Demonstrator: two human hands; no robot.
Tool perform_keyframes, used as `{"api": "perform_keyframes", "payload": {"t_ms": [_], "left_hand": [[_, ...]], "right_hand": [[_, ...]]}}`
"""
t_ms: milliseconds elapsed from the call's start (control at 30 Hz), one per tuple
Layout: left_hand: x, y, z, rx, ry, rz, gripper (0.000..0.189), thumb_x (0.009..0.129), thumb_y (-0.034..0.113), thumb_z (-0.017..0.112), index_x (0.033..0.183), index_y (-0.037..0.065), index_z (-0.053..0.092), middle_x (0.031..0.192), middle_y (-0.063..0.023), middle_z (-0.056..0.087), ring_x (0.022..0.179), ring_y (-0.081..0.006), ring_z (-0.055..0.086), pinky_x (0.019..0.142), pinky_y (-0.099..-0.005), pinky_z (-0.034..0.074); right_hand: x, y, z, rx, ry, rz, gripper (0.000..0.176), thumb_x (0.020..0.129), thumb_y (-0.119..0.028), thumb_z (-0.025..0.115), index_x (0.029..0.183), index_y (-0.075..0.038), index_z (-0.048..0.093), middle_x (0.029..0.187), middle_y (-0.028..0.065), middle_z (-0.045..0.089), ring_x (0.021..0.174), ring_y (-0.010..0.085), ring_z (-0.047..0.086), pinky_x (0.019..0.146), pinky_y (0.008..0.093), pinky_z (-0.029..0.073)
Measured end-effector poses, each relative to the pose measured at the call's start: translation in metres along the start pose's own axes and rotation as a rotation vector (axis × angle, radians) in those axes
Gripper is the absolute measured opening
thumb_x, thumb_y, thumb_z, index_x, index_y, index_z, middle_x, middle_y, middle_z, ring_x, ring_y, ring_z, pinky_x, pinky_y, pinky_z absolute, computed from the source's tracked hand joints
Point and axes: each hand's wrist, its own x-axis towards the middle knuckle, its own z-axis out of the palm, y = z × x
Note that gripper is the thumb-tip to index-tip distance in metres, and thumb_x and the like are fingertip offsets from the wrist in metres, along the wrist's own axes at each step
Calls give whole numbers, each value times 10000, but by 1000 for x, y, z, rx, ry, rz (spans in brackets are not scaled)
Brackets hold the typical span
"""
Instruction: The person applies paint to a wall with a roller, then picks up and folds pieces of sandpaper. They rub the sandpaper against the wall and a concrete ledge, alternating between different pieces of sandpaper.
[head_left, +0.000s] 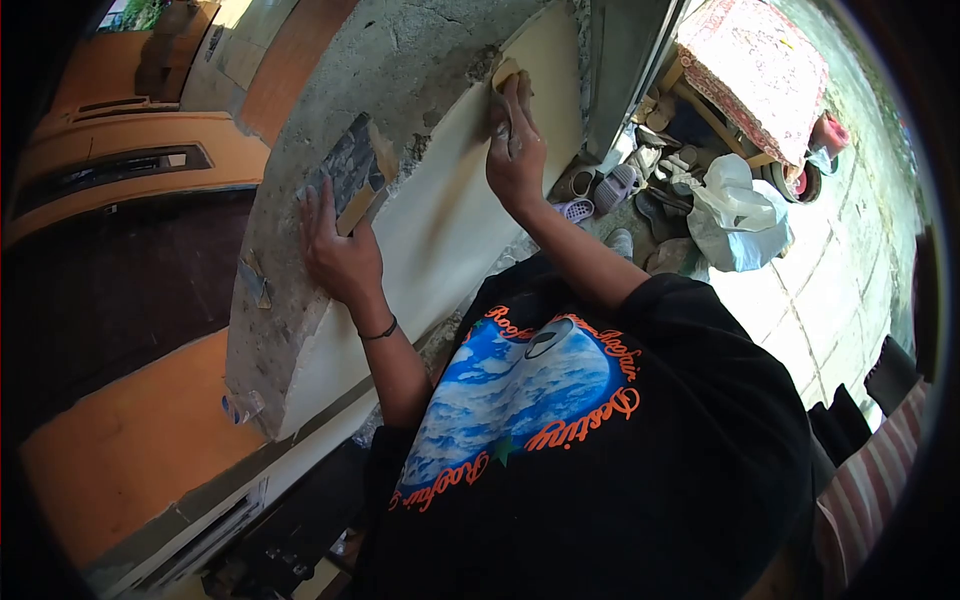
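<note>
My right hand (516,155) presses a small tan folded piece of sandpaper (506,74) against the white wall face (430,215), close to its rough upper edge. Its fingers are together and stretched along the surface. My left hand (340,255) lies on the grey concrete ledge (285,300) on top of the wall, fingers extended and thumb apart. Between that thumb and forefinger is the near end of a creased sheet (352,160), dark grey with tan edges. The hand seems to rest beside the sheet rather than grip it.
Small crumpled scraps (254,280) and a bit of clear plastic (240,406) lie on the ledge. To the right are shoes (615,187), a white plastic bag (740,215) and a table with a patterned cloth (750,75). An orange wall (130,430) stands left.
</note>
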Motion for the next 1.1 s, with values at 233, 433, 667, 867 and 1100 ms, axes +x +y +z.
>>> {"api": "perform_keyframes", "payload": {"t_ms": [233, 433, 667, 867, 1100], "left_hand": [[-1, 1, -2, -3, 3, 16, 488, 713, 171, 606, 1199, 133, 582, 1260, -142, 525, 1190, -308, 475, 984, -400, 380], [-5, -1, -1, 11, 4, 13, 486, 712, 165, 605, 1196, 135, 585, 1257, -137, 529, 1187, -301, 479, 986, -396, 381], [-2, 1, -2, 18, 11, 9, 491, 699, 141, 603, 1189, 134, 589, 1250, -134, 536, 1183, -298, 483, 985, -392, 383], [-2, 1, -1, 26, 22, 5, 481, 704, 152, 611, 1185, 137, 593, 1247, -132, 538, 1175, -300, 490, 982, -392, 385], [1, 5, -3, 5, 28, 11, 463, 715, 160, 609, 1177, 132, 598, 1251, -131, 536, 1177, -300, 489, 983, -397, 382]], "right_hand": [[-8, -29, 7, 13, 41, 5, 489, 806, 7, 445, 1294, 18, 426, 1348, 248, 375, 1299, 336, 307, 1030, 348, 320], [62, -7, -10, 145, 193, 312, 428, 886, -102, 458, 1296, 14, 421, 1349, 231, 384, 1288, 330, 327, 1030, 361, 317], [90, 4, -26, 32, 156, 201, 437, 873, -99, 463, 1300, -14, 435, 1345, 217, 398, 1286, 320, 332, 1032, 365, 317], [50, -8, -8, -195, 233, -138, 415, 888, -162, 451, 1278, -24, 465, 1268, 217, 480, 1197, 343, 442, 950, 356, 404], [56, 13, 1, -94, 383, 170, 371, 919, -289, 459, 1111, -1, 592, 836, 242, 636, 806, 354, 638, 722, 392, 483]]}}
